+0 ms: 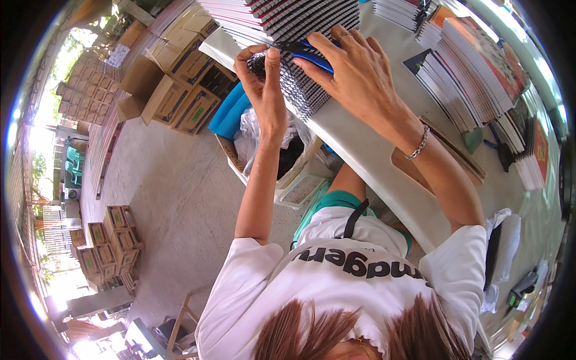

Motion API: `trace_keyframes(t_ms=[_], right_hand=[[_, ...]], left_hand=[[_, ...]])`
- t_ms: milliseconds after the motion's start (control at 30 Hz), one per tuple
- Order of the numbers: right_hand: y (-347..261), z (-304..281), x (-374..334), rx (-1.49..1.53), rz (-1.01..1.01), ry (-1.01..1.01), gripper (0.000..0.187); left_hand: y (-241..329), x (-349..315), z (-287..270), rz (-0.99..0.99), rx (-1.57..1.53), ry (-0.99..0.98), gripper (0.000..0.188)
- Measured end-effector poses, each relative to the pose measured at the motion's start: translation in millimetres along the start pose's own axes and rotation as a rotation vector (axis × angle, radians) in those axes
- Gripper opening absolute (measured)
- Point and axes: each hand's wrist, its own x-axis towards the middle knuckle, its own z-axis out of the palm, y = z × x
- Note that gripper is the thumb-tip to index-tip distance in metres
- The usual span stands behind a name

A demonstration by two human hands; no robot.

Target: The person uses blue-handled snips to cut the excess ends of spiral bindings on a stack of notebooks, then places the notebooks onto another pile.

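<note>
A tall stack of spiral-bound notebooks [282, 17] stands at the table's edge, its dark coils facing me. My right hand [359, 73] is closed around blue-handled pliers [315, 61], whose dark jaws point left at a corner of the stack. Close to the jaw tips, my left hand [267, 99] has its thumb and index finger curled together at the coil ends. Whatever lies between those fingertips is too small to make out. More coiled spines [303, 99] hang below the pliers, partly behind my left hand.
The white table [393, 66] carries piles of bound books [462, 75] and dark-handled pliers [503, 153] at right. Below its left edge stands a box with clear plastic [249, 135] and a blue roll [229, 111]. Cardboard boxes [192, 96] stand on the floor at left.
</note>
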Motion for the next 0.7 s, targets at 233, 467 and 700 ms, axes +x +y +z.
trace_keyframes(t_ms=[233, 467, 700], right_hand=[[-7.3, -20.9, 10.9, 0.186, 0.327, -0.489, 0.035], [2.3, -11.5, -8.3, 0.021, 0.112, -0.154, 0.039], [-0.1, 0.2, -8.4, 0.03, 0.082, -0.122, 0.039]], left_hand=[[6.4, -5.2, 4.0, -0.05, -0.06, 0.008, 0.024], [5.6, -3.7, 3.2, -0.144, -0.095, 0.065, 0.034], [10.3, -7.8, 4.5, -0.12, -0.159, -0.028, 0.029]])
